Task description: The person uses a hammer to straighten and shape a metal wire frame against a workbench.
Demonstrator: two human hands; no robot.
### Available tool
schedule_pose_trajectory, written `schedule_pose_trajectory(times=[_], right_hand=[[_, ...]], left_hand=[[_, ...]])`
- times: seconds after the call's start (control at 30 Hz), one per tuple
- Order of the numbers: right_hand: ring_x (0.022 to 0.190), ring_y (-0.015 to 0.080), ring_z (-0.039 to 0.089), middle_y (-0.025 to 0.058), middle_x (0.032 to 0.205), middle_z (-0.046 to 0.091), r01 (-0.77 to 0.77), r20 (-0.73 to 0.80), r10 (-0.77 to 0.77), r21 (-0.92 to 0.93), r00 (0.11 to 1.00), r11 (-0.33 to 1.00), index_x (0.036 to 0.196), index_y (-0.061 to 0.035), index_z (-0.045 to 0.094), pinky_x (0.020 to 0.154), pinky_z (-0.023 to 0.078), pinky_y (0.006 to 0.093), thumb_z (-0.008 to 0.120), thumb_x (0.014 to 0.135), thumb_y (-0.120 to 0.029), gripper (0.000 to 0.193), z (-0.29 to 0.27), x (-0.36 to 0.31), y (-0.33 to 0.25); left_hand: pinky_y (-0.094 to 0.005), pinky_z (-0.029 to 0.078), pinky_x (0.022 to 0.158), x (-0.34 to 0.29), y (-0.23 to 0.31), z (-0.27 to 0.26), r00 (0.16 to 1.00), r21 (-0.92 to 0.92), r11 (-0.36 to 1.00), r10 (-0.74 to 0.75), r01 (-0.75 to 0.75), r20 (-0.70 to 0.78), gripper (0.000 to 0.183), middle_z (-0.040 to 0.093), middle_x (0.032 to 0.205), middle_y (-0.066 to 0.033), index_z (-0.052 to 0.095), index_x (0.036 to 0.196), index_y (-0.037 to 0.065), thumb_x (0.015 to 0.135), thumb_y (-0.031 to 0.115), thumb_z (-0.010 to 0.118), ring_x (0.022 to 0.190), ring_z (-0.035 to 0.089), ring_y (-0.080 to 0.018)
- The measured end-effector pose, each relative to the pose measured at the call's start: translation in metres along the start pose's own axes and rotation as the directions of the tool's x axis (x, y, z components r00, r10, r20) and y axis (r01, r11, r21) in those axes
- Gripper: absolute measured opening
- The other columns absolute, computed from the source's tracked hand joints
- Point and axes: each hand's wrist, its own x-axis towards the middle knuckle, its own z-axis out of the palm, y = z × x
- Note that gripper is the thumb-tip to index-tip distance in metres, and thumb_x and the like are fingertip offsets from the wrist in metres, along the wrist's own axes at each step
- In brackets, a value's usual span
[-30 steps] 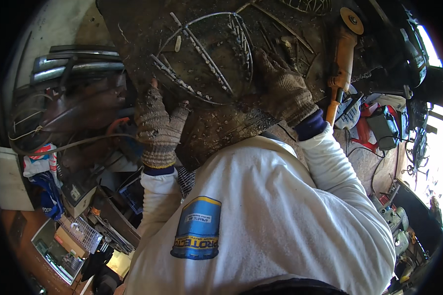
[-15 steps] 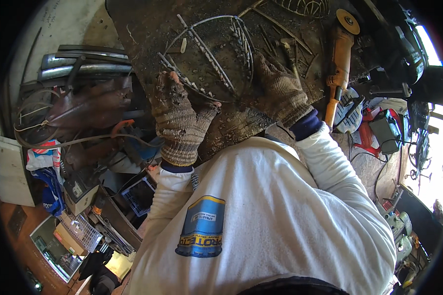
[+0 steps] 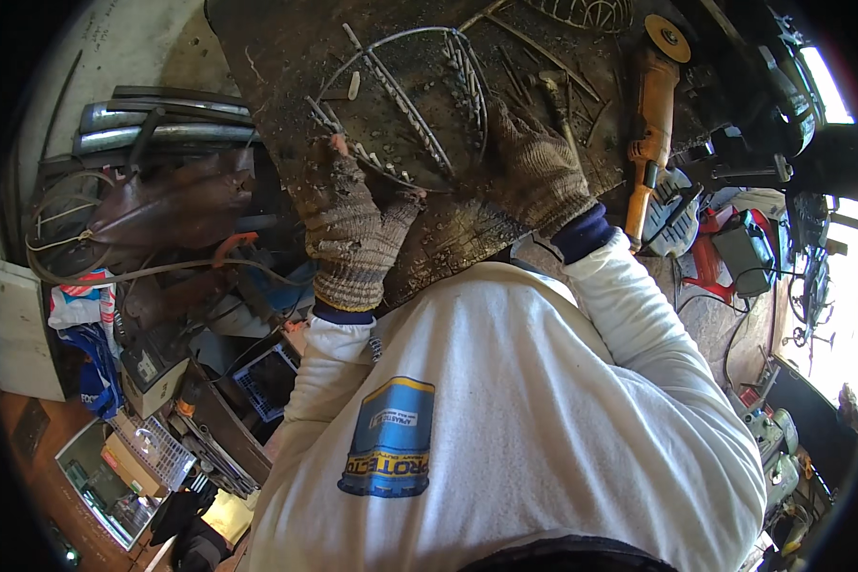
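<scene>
A round frame of bent metal rod (image 3: 391, 74), with a straight bar across it and short metal stubs along its sides, lies on the dark workbench. My left hand (image 3: 355, 234), in a worn striped knit glove with bare fingertips poking through, grips its lower left rim, thumb and fingers apart along the rod. At the right rim, my right hand (image 3: 541, 173) has its gloved fingers curled against the rod; their tips are partly hidden. To the right of that hand lies an orange angle grinder (image 3: 653, 119) with a disc at its far end.
Beyond my right hand are a hammer-like tool (image 3: 561, 107) and loose thin rods (image 3: 543, 50). A wire piece (image 3: 582, 11) rests at the far edge. Metal pipes (image 3: 162, 132) and a brown leather-like sheet (image 3: 176, 205) are at left. A red and grey machine (image 3: 739, 250) stands at right.
The whole view has shifted slightly. Both gloved hands stay at the frame's rim, with small movements of the left hand toward the body and the right hand leftward.
</scene>
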Motion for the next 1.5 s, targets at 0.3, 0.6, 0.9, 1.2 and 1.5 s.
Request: schedule_pose_trajectory(times=[0.3,0.6,0.9,1.2,1.5], right_hand=[[0.124,0.0424,0.057,0.0284,0.127,0.062,0.119,-0.200,-0.149,-0.156,0.968,0.981,0.143,0.0066,0.042,0.109,0.043,0.0473,0.073,0.082,-0.050,0.089,0.011,0.002,0.008],[0.114,0.0302,0.065,0.0195,0.127,0.067,0.041,0.088,-0.060,0.203,0.994,0.978,0.143,-0.0025,0.052,0.102,0.049,0.0380,0.062,0.098,-0.028,0.052,-0.009,0.004,0.012],[0.116,0.0364,0.065,0.0192,0.123,0.069,-0.148,0.048,0.142,0.468,0.989,0.871,0.131,-0.0088,0.066,0.100,0.050,0.0419,0.059,0.098,-0.040,0.046,-0.010,0.020,0.018],[0.114,0.0372,0.065,0.0195,0.121,0.069,0.018,-0.041,-0.008,0.245,0.999,0.969,0.127,-0.0096,0.068,0.099,0.050,0.0430,0.056,0.098,-0.035,0.040,-0.005,0.024,0.018],[0.122,0.0339,0.061,0.0212,0.132,0.064,-0.097,0.020,0.096,0.380,0.995,0.920,0.137,-0.0031,0.058,0.104,0.047,0.0398,0.057,0.100,-0.029,0.045,-0.011,0.018,0.009]], left_hand=[[-0.0431,0.044,0.109,-0.004,-0.055,0.011,0.996,-0.375,0.927,-0.060,0.032,-0.065,0.098,0.053,0.143,-0.0233,0.027,0.157,0.001,0.085,0.042,0.080,0.129,0.054,-0.0344],[-0.0443,0.050,0.100,0.029,-0.090,0.008,0.985,-0.331,0.929,-0.172,0.167,0.015,0.044,0.065,0.131,-0.0159,0.060,0.139,0.014,0.097,0.028,0.064,0.117,0.064,-0.0334],[-0.0452,0.049,0.100,0.049,-0.107,0.031,0.978,-0.218,0.956,-0.206,0.197,-0.017,0.038,0.070,0.121,-0.0134,0.065,0.132,0.016,0.101,0.036,0.057,0.113,0.065,-0.0353],[-0.0514,0.049,0.096,0.058,-0.109,0.038,0.966,0.032,0.970,-0.244,0.243,0.079,0.048,0.068,0.121,-0.0161,0.066,0.127,0.017,0.102,0.051,0.042,0.112,0.064,-0.0392],[-0.0499,0.050,0.096,0.056,-0.106,0.038,0.968,0.118,0.965,-0.243,0.234,0.064,0.043,0.068,0.123,-0.0147,0.067,0.125,0.018,0.102,0.047,0.046,0.112,0.064,-0.0377]])
